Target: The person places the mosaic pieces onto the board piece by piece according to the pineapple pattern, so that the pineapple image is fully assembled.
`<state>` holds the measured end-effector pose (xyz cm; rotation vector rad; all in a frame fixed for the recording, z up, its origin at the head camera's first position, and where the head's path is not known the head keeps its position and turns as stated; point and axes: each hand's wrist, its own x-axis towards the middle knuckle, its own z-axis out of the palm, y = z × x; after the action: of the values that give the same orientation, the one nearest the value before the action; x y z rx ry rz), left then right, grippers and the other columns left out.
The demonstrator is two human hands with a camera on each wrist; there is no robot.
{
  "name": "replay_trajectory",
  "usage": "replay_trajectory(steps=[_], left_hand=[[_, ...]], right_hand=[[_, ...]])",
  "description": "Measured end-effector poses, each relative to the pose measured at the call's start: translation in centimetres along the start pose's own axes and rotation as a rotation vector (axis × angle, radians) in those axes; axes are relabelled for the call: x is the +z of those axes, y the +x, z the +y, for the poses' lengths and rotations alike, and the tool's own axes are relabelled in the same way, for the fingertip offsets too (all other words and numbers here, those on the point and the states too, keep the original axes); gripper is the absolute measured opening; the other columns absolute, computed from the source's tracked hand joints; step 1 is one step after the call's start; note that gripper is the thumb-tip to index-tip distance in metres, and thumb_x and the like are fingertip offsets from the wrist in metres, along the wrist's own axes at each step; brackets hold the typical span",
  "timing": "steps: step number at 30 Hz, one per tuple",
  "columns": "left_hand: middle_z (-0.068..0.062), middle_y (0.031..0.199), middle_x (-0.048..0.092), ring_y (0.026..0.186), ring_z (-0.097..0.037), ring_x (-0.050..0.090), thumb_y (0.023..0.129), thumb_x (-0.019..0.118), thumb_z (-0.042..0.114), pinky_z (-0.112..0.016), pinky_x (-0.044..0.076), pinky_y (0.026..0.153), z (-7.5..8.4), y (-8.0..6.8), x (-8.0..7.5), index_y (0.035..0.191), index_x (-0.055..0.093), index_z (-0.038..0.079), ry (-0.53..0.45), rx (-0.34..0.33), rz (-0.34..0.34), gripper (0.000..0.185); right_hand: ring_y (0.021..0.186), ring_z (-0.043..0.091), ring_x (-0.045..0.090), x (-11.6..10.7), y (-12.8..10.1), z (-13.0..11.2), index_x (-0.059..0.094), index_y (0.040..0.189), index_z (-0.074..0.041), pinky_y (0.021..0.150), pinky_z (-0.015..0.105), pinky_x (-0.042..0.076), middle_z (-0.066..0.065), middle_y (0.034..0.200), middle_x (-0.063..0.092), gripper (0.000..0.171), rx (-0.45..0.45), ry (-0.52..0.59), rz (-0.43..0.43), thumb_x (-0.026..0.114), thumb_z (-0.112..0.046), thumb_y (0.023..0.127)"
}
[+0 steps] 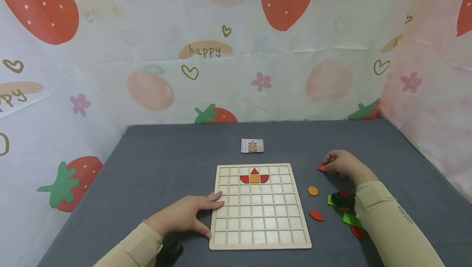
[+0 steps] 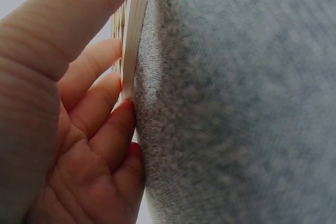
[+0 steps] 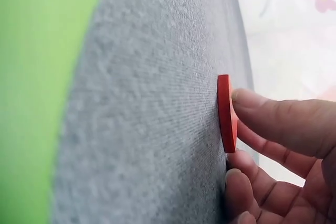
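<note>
A pale wooden grid board [image 1: 258, 222] lies on the grey table. Near its top, an orange square [image 1: 255, 179] has a red triangle [image 1: 254, 171] above it and red quarter-round pieces [image 1: 244, 179] on both sides. My left hand [image 1: 188, 213] rests at the board's left edge, thumb and fingers spread; the left wrist view shows fingertips against the board's side [image 2: 137, 30]. Right of the board, my right hand [image 1: 343, 164] pinches a red wooden piece [image 3: 226, 114] between thumb and fingers, close over the cloth. The piece's full outline is hidden by the fingers.
A small printed pattern card [image 1: 252, 145] lies behind the board. To its right are an orange disc [image 1: 312, 191], a red quarter-round [image 1: 316, 215] and green pieces [image 1: 352, 220], some partly hidden under my right forearm. A strawberry-print cloth [image 1: 221, 82] hangs at the back.
</note>
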<state>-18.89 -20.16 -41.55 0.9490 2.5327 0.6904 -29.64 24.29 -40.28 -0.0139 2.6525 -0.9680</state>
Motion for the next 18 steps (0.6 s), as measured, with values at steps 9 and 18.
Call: replay_trajectory(steps=[9, 18], left_hand=[[0.007, 0.139, 0.027, 0.124, -0.01, 0.028, 0.056, 0.068, 0.053, -0.033, 0.031, 0.096, -0.19, 0.03, 0.15, 0.131, 0.039, 0.025, 0.004, -0.008, 0.0, 0.085], [0.007, 0.139, 0.027, 0.124, -0.01, 0.029, 0.055, 0.069, 0.053, -0.034, 0.03, 0.096, -0.25, 0.14, 0.15, 0.131, 0.039, 0.025, 0.003, -0.006, 0.004, 0.086]], right_hand=[[0.063, 0.017, 0.048, 0.34, 0.55, -0.04, 0.061, 0.088, -0.006, 0.052, 0.029, 0.039, 0.003, 0.077, 0.055, 0.021, -0.027, -0.027, 0.018, 0.068, -0.02, 0.074], [0.066, 0.017, 0.049, 0.34, 0.29, -0.19, 0.057, 0.086, -0.002, 0.054, 0.029, 0.041, 0.005, 0.075, 0.055, 0.021, -0.004, -0.034, 0.012, 0.069, -0.014, 0.072]])
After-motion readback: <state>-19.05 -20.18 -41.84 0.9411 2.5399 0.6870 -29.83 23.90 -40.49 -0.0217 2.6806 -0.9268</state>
